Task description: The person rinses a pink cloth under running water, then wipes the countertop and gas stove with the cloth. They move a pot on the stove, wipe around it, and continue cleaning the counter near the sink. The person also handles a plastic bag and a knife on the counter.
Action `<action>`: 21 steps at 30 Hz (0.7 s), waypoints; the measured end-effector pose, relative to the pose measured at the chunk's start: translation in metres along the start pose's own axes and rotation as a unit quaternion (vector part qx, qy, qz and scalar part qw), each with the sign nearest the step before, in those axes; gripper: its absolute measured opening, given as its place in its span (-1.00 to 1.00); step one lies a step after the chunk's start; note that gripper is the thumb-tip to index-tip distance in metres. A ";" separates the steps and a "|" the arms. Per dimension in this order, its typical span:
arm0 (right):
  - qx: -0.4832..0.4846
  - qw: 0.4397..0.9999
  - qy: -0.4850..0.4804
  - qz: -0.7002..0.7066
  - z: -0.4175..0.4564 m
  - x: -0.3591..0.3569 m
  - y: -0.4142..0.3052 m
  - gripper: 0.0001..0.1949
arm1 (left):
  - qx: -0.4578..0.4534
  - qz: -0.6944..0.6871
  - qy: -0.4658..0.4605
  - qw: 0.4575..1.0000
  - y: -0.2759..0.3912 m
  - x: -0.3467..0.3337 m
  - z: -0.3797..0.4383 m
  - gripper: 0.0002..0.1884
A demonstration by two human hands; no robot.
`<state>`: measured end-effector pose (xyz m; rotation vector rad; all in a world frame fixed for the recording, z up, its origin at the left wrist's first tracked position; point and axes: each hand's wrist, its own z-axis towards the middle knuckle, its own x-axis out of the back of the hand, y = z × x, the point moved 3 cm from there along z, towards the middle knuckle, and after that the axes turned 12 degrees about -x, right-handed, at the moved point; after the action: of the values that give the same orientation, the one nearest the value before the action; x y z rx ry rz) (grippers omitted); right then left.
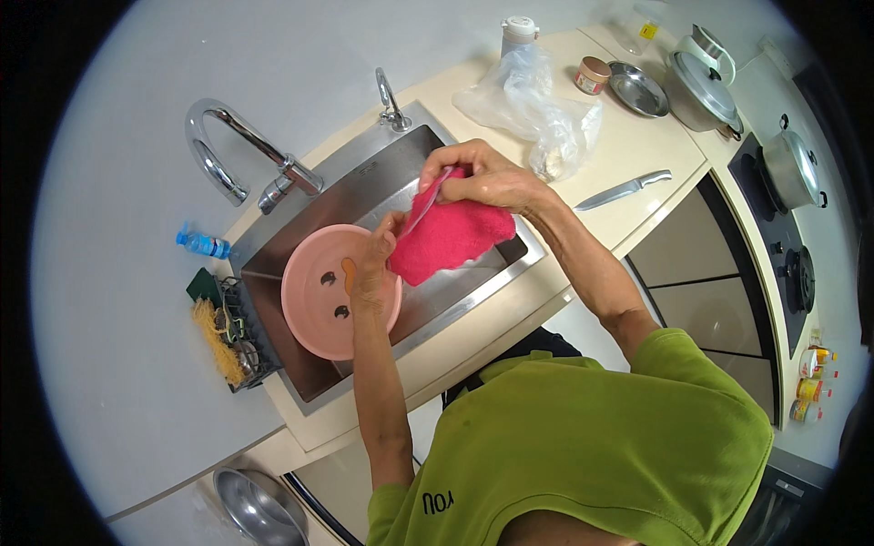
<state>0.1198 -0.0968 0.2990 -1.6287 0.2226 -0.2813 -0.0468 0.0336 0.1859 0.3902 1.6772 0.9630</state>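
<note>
A bright pink cloth (454, 235) hangs folded over a stainless steel sink (382, 205). My right hand (485, 179) pinches its upper edge between thumb and fingers. At the cloth's left edge, my left hand (375, 263) grips the near corner, though its fingertips are partly hidden. Beneath the left wrist, a pink plastic basin (307, 293) with a printed cartoon face rests in the left part of the sink. My left hand and forearm cover part of the basin's right side.
A chrome faucet (290, 177) and a smaller tap (395, 117) rise behind the sink. A kitchen knife (625, 190) and a plastic bag (532, 102) lie on the right counter. To the left stand a blue bottle (205, 244) and a sponge rack (256, 362). Pots include one on the stove (778, 239).
</note>
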 end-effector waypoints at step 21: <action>0.015 0.926 -0.137 -0.351 -0.006 -0.038 0.053 -0.29 | 0.094 0.330 -0.156 0.926 0.004 -0.038 -0.003 -0.59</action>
<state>0.0830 -0.0948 0.2451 -1.6481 -0.5925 -0.5884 -0.0382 0.0091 0.2137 1.2286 1.3584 1.1433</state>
